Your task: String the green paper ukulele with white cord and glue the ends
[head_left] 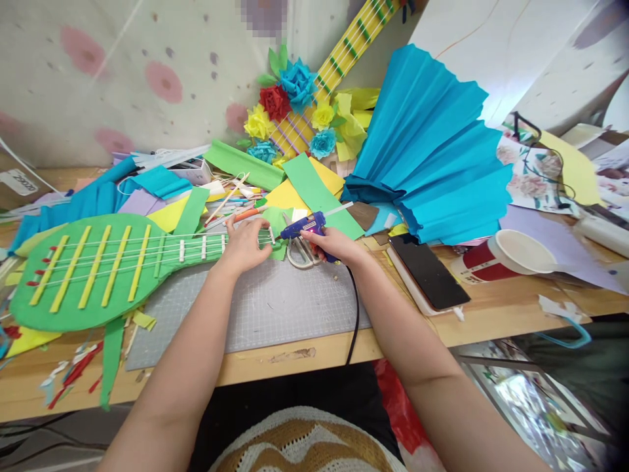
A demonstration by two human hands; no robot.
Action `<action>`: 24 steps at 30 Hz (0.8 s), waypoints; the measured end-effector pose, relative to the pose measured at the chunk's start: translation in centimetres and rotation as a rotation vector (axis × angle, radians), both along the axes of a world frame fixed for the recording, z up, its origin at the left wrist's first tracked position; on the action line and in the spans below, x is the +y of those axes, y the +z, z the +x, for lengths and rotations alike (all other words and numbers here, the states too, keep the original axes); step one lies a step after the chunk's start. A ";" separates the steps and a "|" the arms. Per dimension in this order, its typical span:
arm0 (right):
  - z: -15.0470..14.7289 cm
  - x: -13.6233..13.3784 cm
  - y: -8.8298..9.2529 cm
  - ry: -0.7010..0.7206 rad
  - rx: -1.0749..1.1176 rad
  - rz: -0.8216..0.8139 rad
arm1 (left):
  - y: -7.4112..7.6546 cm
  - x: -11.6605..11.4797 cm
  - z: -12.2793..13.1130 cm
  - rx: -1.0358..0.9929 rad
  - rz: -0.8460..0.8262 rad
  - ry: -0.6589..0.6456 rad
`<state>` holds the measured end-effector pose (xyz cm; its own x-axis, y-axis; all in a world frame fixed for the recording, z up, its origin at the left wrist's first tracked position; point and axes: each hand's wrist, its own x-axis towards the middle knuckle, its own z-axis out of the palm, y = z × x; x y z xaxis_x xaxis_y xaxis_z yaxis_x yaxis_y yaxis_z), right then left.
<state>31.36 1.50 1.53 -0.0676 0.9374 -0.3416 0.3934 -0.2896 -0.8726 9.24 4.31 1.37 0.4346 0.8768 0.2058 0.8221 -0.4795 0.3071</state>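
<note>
A green craft lute (167, 246) lies along the table, with yellow strips across its body and white strings running up its neck. My left hand (244, 244) is at the neck, fingers curled over it near a small white strip. In my right hand (334, 244) is a blue glue gun (303, 226), its nozzle pointing left at the end of the neck, close to my left fingertips. A white glue stick pokes out of its back. Scissors (302, 255) lie partly hidden under the gun. Beneath is a grey cutting mat (295, 305).
A fanned blue crepe paper (437, 144) stands at the right, near a phone (430, 272) and a paper cup (506, 255). Behind, a yellow craft instrument (356, 46) carries paper flowers (298, 82). Paper scraps cover the left. A black cord (356, 314) hangs over the table edge.
</note>
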 end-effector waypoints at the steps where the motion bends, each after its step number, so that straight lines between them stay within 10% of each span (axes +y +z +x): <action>1: 0.0 0.0 0.0 0.003 0.003 0.001 | 0.0 0.0 0.0 0.004 0.001 0.001; 24: 1.0 -0.9 0.4 -0.123 0.191 0.100 | -1.2 0.7 1.5 -0.102 0.089 0.195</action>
